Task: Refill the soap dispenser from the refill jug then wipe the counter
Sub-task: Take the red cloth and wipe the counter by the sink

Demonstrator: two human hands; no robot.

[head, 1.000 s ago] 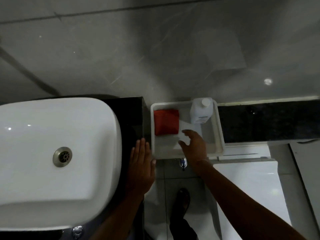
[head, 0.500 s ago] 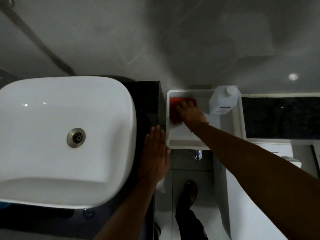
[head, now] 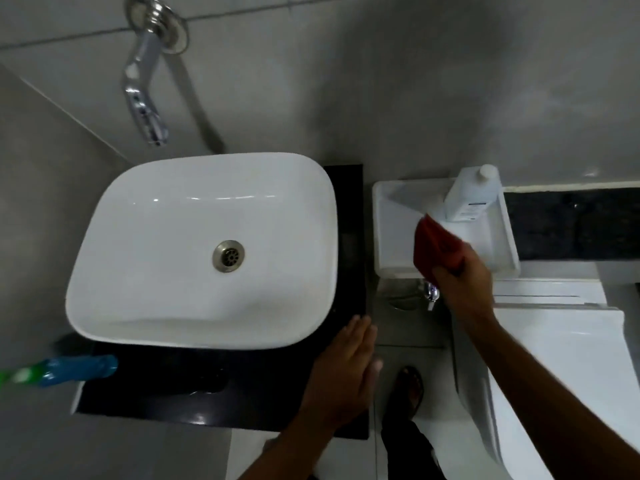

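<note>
Now my right hand (head: 460, 285) is clenched on the red cloth (head: 437, 248), lifted over the white tray (head: 384, 233) at three o'clock. The refill jug (head: 472, 194) stands upright at the tray's far edge. My left hand (head: 343, 372) lies flat, fingers released, on the black table (head: 207, 389).

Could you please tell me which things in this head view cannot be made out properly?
- Refill jug: label print too small to read; fill level not visible.
- Blue and green bottle: blurred and cut off by the left edge; cannot tell what it is.
- Red cloth: lower part hidden by the right hand.
- Counter: mostly covered by the basin; too dark to judge wetness.
</note>
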